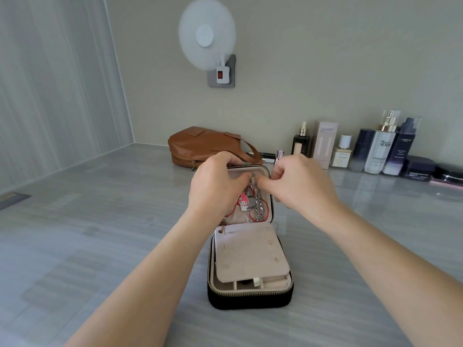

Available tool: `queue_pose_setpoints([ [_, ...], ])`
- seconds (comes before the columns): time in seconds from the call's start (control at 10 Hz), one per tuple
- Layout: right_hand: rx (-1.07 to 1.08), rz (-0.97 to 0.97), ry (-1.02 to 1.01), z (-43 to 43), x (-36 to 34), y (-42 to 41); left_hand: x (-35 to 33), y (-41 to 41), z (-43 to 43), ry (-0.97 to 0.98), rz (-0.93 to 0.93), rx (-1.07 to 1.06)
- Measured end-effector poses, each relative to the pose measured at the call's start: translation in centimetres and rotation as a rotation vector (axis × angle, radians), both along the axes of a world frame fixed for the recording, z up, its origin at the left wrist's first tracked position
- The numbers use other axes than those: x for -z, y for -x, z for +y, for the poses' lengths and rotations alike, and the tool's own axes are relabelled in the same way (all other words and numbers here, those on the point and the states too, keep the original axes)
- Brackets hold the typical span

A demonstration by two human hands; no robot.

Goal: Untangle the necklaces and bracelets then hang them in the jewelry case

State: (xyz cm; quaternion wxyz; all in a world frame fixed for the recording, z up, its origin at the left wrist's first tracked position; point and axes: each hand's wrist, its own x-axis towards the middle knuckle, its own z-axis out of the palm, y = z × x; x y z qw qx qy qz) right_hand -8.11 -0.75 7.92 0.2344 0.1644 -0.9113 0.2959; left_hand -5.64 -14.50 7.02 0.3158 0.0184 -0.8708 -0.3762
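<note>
The grey, glossy table [100, 246] meets a beige wall [325, 71] on the far side. A small white fan [206, 33] is plugged in there. A brown bag [200, 144] and a row of bottles [380, 146] stand along the far edge. In the middle is the open jewelry case [250, 300], its lid upright. The necklaces [258, 204] hang inside the lid. The left hand [218, 186] and right hand [300, 186] meet at its top – each grip narrow, pinching the chain ends.

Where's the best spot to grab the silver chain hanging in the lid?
Pinch the silver chain at its top, just under the lid rim, from the front: it hangs free there, but lower down overlaps the red cord and pink charm.
</note>
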Motion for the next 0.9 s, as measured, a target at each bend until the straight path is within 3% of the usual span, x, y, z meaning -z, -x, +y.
queue_pose_setpoints([
  [0.3,-0.014,-0.122,0.015,0.5,0.2,0.9,0.5,0.5,-0.5,-0.016,0.014,0.075],
  [0.5,-0.135,-0.256,0.004,0.6,0.3,0.9,0.7,0.8,-0.7,-0.05,0.029,0.095],
  [0.8,-0.172,-0.278,0.005,0.6,0.1,1.0,1.1,0.9,-0.8,0.058,0.045,0.039],
  [0.9,-0.188,-0.313,0.071,1.1,-0.6,1.3,0.7,0.6,-0.8,-0.064,0.029,0.083],
])
